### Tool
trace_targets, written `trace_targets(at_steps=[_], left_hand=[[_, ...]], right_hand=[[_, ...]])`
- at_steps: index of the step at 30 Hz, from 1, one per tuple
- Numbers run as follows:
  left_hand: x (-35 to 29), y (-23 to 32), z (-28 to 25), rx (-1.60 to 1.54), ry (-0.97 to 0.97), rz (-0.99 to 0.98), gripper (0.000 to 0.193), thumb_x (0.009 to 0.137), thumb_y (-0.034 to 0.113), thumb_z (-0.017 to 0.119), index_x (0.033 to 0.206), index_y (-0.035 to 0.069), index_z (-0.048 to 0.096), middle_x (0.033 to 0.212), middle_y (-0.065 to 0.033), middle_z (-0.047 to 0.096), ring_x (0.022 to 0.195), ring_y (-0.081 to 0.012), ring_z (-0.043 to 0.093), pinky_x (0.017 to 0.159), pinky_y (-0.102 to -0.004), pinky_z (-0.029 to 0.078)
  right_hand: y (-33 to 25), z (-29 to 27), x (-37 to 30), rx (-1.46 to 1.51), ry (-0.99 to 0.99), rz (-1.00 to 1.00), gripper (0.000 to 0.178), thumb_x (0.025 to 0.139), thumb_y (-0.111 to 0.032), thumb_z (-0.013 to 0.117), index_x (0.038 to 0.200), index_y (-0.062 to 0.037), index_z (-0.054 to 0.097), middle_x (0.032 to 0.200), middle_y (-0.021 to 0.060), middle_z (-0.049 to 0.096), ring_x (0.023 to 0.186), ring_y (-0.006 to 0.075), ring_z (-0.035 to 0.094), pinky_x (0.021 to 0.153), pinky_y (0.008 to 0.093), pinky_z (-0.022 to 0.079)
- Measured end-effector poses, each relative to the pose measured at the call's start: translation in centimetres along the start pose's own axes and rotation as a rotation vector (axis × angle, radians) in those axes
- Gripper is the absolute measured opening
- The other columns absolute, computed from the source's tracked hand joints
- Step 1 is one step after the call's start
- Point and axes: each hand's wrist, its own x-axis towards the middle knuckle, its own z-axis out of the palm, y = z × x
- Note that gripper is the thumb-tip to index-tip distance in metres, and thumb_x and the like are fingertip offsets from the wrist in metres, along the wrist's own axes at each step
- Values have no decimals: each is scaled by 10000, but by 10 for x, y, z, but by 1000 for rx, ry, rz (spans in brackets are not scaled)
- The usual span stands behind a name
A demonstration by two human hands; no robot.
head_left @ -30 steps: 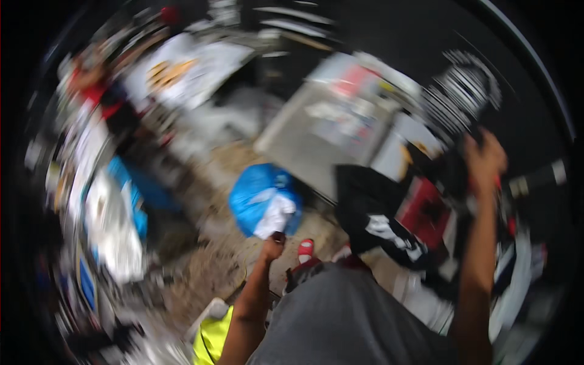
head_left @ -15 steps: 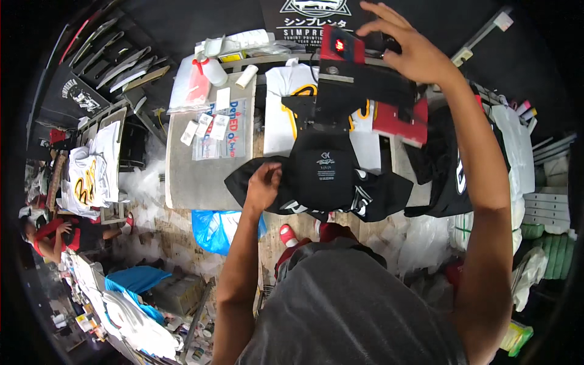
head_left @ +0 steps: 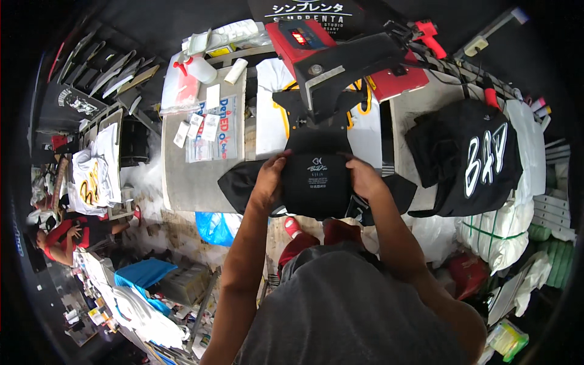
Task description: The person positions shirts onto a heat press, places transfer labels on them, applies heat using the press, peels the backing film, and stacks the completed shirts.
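Observation:
A black T-shirt [head_left: 316, 198] is draped over the platen of a red and black heat press [head_left: 301, 39], with a small white neck print facing up. My left hand [head_left: 268, 180] grips the fabric just left of the print. On the other side my right hand [head_left: 366, 177] holds the cloth, thumb on top and fingers partly hidden. The sleeves spread out past both hands. Beyond the shirt, the press's dark arm [head_left: 340, 67] reaches over the bench, and its display glows red. A white shirt with yellow and black lettering [head_left: 271, 115] lies beneath the press.
A folded black shirt with white lettering [head_left: 486, 161] lies on the right board. On the left board [head_left: 176, 164] are small white tags [head_left: 210, 126], a spray bottle [head_left: 199, 69] and a clear plastic bag. A heat gun [head_left: 429, 38] hangs behind. Another person [head_left: 61, 243] sits far left.
My right hand has come down from the press's head to the right side of the shirt. The press's head and arm have shifted. My left hand has moved slightly inward on the cloth.

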Motion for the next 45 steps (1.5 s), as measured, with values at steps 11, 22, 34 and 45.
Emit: trace_targets(at_steps=[11, 22, 34, 45], left_hand=[[-46, 12, -7, 1288, -62, 899, 418, 706, -22, 739, 1114, 26, 663, 994, -170, 652, 908, -336, 661, 855, -397, 547], [-238, -73, -22, 1166, -654, 379, 202, 765, 35, 684, 961, 24, 635, 893, -153, 665, 837, -286, 692, 741, -371, 534], [-222, -42, 85, 1289, -993, 87, 310, 893, 278, 806, 1012, 27, 670, 907, -113, 708, 833, -186, 669, 752, -332, 513], [-155, -157, 280, 1280, -948, -61, 330, 955, 242, 727, 1208, 63, 613, 984, -84, 690, 955, -171, 659, 845, -340, 519]], right_hand=[[14, 21, -55, -982, 384, -859, 326, 752, 45, 700, 1056, -53, 635, 985, 175, 620, 893, 391, 639, 793, 463, 520], [119, -20, -306, -1066, 345, -408, 260, 728, -32, 694, 958, -38, 573, 905, 169, 644, 886, 347, 646, 753, 439, 491], [49, -56, -478, -964, 361, 21, 216, 861, -185, 757, 931, -12, 648, 835, 132, 684, 797, 272, 665, 722, 406, 519], [1, -230, -485, -851, 510, -488, 270, 855, -8, 703, 1124, -21, 701, 1016, 157, 694, 891, 334, 694, 788, 391, 568]])
